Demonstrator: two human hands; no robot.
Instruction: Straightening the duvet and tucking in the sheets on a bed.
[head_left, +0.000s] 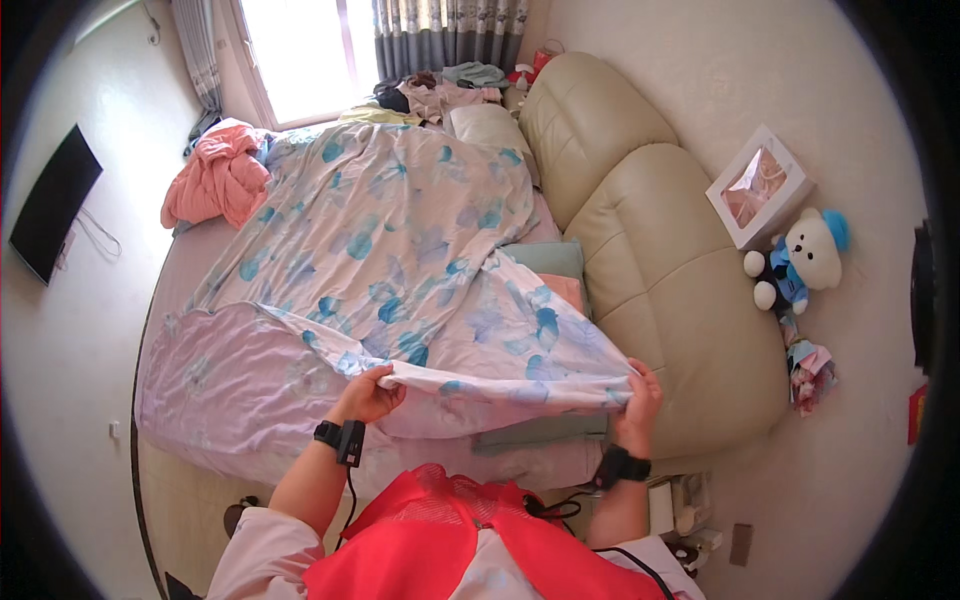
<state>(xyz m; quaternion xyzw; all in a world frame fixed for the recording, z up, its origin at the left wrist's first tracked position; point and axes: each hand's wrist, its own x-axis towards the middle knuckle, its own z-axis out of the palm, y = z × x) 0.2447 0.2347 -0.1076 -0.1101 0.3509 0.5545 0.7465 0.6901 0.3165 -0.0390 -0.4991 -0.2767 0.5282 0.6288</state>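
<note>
A thin bed cover (442, 247) printed with blue leaves lies over much of the bed. Its near edge is lifted and stretched between my two hands. My left hand (373, 394) pinches that edge near the middle of the bed. At the corner by the beige headboard (675, 300), my right hand (641, 394) grips the cloth. Left of my left hand, the cover is folded back, showing a pale lilac side (240, 375). A green pillow (551, 259) and a piece of orange cloth (562, 291) are partly covered beside the headboard.
A pink quilted bundle (221, 176) lies on the bed's far left corner. A cream pillow (487, 126) and piled clothes (442, 97) are at the far end. Right of the headboard are a white gift box (759, 187) and a teddy bear (806, 259). Black cables hang near my wrists.
</note>
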